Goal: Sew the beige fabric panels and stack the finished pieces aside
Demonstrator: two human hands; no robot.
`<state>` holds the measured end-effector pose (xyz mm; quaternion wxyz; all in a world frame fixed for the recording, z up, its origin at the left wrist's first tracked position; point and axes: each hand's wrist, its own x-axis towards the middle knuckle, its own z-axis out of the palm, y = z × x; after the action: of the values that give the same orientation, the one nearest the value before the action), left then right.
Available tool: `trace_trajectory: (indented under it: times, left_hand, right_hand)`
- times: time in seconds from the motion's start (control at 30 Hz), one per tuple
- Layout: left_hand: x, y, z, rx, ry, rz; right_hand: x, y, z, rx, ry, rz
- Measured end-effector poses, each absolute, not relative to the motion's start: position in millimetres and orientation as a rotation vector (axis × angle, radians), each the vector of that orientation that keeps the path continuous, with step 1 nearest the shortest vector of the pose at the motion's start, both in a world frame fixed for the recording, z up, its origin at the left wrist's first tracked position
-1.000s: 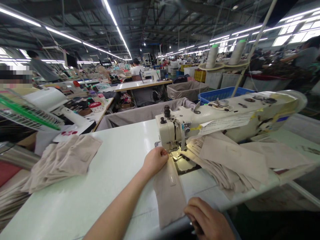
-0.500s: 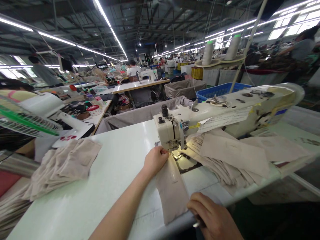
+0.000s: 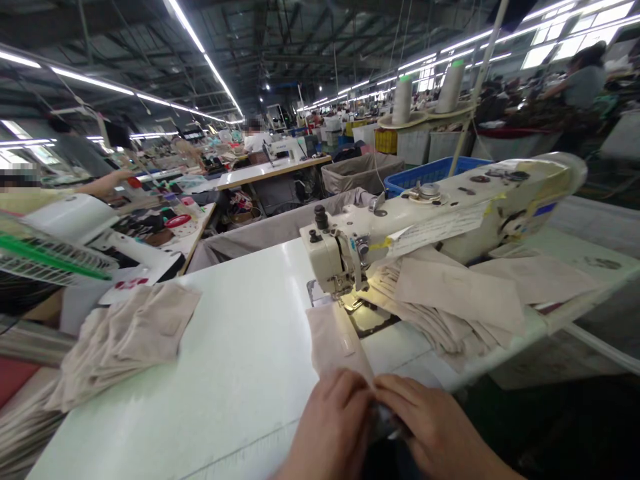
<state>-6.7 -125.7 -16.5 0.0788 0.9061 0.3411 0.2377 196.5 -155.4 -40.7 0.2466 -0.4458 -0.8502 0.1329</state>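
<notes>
A beige fabric piece (image 3: 327, 337) with a small stitched rectangle lies on the white table, its far end under the needle area of the sewing machine (image 3: 330, 257). My left hand (image 3: 336, 417) is closed on the near end of the piece, close to the table's front edge. Beside it, my right hand (image 3: 425, 413) pinches the same piece's near right corner. Their fingertips almost meet, and the hands hide the near end of the cloth. A lamp lights the needle plate (image 3: 373, 321).
Beige fabric pieces (image 3: 460, 290) are heaped right of the needle under the machine arm. Another stack (image 3: 135, 327) lies at the table's left, near a white fan (image 3: 70, 220). Behind the machine stand a blue basket (image 3: 435, 175) and thread cones (image 3: 403, 100). Other people work farther back.
My left hand has left the needle area and come back toward me to the cloth's near end, next to my right hand. The view has shifted slightly.
</notes>
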Motion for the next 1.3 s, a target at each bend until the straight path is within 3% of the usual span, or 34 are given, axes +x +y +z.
trace_trajectory:
  times: [0.2, 0.77, 1.3]
  left_hand:
    - [-15, -142, -41, 3.037, 0.942, 0.845]
    - [-14, -125, -31, 2.976, 0.943, 0.612]
    - [-18, -93, -17, 2.861, 0.989, 0.499]
  right_hand:
    - [196, -153, -40, -1.248, -2.301, 0.456]
    - [190, -132, -30, -1.352, -2.22, 0.676]
    - [192, -116, -19, -1.328, -2.174, 0.441]
